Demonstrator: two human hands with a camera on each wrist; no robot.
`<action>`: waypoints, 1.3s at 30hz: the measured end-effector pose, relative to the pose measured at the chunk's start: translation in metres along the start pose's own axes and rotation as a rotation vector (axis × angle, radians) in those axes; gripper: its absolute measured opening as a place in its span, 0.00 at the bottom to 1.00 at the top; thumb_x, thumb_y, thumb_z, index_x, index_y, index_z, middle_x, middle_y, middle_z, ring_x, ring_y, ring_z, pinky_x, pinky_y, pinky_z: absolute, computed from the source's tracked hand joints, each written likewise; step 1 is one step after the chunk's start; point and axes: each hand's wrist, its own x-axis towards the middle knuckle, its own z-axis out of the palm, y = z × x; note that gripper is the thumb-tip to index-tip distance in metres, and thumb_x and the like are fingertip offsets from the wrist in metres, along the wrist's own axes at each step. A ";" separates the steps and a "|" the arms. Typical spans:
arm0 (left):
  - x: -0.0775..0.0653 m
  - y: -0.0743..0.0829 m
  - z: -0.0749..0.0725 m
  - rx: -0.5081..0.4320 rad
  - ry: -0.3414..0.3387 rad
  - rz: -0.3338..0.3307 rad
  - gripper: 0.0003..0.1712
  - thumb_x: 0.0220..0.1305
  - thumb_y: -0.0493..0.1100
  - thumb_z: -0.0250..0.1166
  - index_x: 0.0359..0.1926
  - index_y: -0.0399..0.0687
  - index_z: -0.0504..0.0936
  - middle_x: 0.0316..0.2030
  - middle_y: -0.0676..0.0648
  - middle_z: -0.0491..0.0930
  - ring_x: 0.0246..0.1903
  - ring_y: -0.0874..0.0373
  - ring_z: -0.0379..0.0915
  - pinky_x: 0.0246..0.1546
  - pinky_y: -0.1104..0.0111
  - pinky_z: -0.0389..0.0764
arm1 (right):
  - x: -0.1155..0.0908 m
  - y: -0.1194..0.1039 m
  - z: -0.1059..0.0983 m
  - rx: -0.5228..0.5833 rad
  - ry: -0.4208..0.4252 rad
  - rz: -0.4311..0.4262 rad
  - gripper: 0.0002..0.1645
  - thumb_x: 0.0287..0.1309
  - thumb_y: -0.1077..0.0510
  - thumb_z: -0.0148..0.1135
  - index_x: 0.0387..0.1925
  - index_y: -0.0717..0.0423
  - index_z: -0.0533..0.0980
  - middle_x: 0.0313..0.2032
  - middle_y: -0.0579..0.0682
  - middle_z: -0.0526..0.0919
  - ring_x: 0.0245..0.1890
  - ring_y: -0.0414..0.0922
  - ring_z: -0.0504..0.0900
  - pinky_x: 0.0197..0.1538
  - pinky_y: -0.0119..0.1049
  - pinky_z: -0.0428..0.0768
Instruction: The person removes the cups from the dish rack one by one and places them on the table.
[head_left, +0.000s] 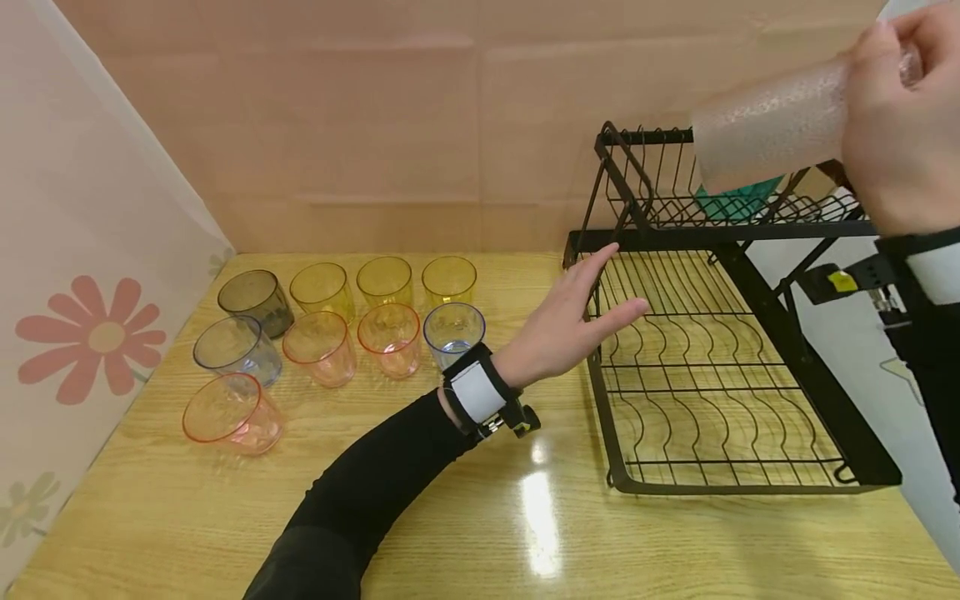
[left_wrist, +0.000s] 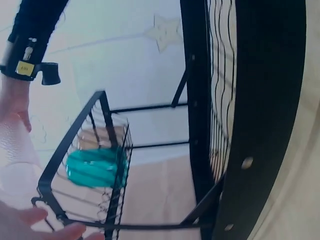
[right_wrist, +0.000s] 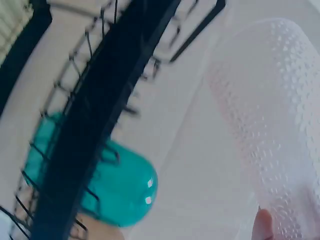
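Note:
My right hand [head_left: 903, 121] grips a clear tumbler [head_left: 772, 121] with a bumpy texture near its base, tilted sideways with the mouth toward the left. It is raised in front of the upper tier of a black dish rack [head_left: 615, 450]. A rounded teal container [head_left: 738, 200] lies in that upper basket, partly covered by the tumbler in the head view; the right wrist view shows the teal container [right_wrist: 120, 185] behind the wires. With fingers stretched out, my left hand [head_left: 562, 325] hovers at the rack's left side, nothing in its grasp.
Left of the rack, several tinted glasses stand upright on the wooden table [head_left: 420, 533], among them a grey glass [head_left: 257, 302], a yellow glass [head_left: 450, 282], a blue-rimmed glass [head_left: 454, 329] and a pink glass [head_left: 232, 414]. A wall stands behind, and a flowered sheet [head_left: 90, 342] hangs at left.

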 end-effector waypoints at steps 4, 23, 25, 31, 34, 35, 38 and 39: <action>-0.009 -0.002 0.003 -0.156 0.018 -0.037 0.44 0.69 0.64 0.52 0.77 0.62 0.43 0.75 0.55 0.44 0.72 0.62 0.41 0.67 0.51 0.53 | -0.019 0.006 -0.002 0.106 -0.005 0.012 0.11 0.69 0.51 0.46 0.42 0.33 0.76 0.47 0.36 0.72 0.45 0.33 0.68 0.56 0.29 0.70; -0.062 -0.010 0.020 -0.800 0.147 -0.257 0.43 0.68 0.62 0.50 0.76 0.54 0.46 0.70 0.41 0.56 0.67 0.49 0.56 0.62 0.49 0.62 | -0.132 0.026 0.052 0.558 -0.182 -0.228 0.13 0.68 0.58 0.44 0.43 0.50 0.75 0.43 0.47 0.73 0.37 0.44 0.70 0.33 0.31 0.71; -0.064 -0.010 0.021 -0.866 0.178 -0.298 0.43 0.68 0.62 0.50 0.76 0.53 0.46 0.70 0.42 0.55 0.67 0.48 0.56 0.62 0.48 0.63 | -0.141 0.025 0.058 0.564 -0.217 -0.224 0.12 0.68 0.57 0.44 0.45 0.50 0.75 0.43 0.45 0.72 0.38 0.44 0.70 0.34 0.32 0.70; -0.067 -0.010 0.021 -0.989 0.306 -0.354 0.44 0.67 0.61 0.52 0.75 0.51 0.46 0.69 0.42 0.56 0.66 0.45 0.58 0.61 0.47 0.64 | -0.167 0.023 0.076 0.550 -0.335 -0.185 0.17 0.71 0.55 0.45 0.48 0.66 0.69 0.44 0.41 0.69 0.43 0.44 0.68 0.36 0.37 0.70; -0.067 -0.010 0.018 -1.028 0.376 -0.356 0.44 0.66 0.61 0.53 0.75 0.51 0.47 0.67 0.41 0.58 0.65 0.43 0.58 0.60 0.45 0.63 | -0.177 0.024 0.086 0.568 -0.382 -0.169 0.19 0.72 0.56 0.45 0.48 0.71 0.66 0.44 0.41 0.68 0.44 0.45 0.67 0.37 0.39 0.69; -0.067 -0.010 0.018 -1.037 0.398 -0.361 0.43 0.66 0.61 0.53 0.74 0.51 0.48 0.66 0.41 0.59 0.65 0.43 0.58 0.59 0.44 0.64 | -0.180 0.024 0.089 0.573 -0.394 -0.159 0.18 0.72 0.56 0.45 0.48 0.71 0.66 0.44 0.42 0.68 0.44 0.45 0.67 0.37 0.39 0.70; -0.067 -0.011 0.015 -1.068 0.466 -0.382 0.41 0.65 0.62 0.53 0.72 0.51 0.51 0.64 0.41 0.60 0.64 0.44 0.57 0.58 0.45 0.66 | -0.191 0.024 0.096 0.598 -0.436 -0.123 0.19 0.73 0.56 0.45 0.48 0.73 0.65 0.45 0.44 0.68 0.45 0.45 0.67 0.40 0.41 0.69; -0.067 -0.012 0.015 -1.073 0.493 -0.388 0.41 0.65 0.62 0.54 0.72 0.51 0.52 0.63 0.41 0.61 0.64 0.45 0.58 0.57 0.45 0.67 | -0.194 0.023 0.098 0.606 -0.449 -0.110 0.19 0.73 0.56 0.45 0.48 0.73 0.64 0.45 0.44 0.67 0.45 0.46 0.67 0.40 0.41 0.69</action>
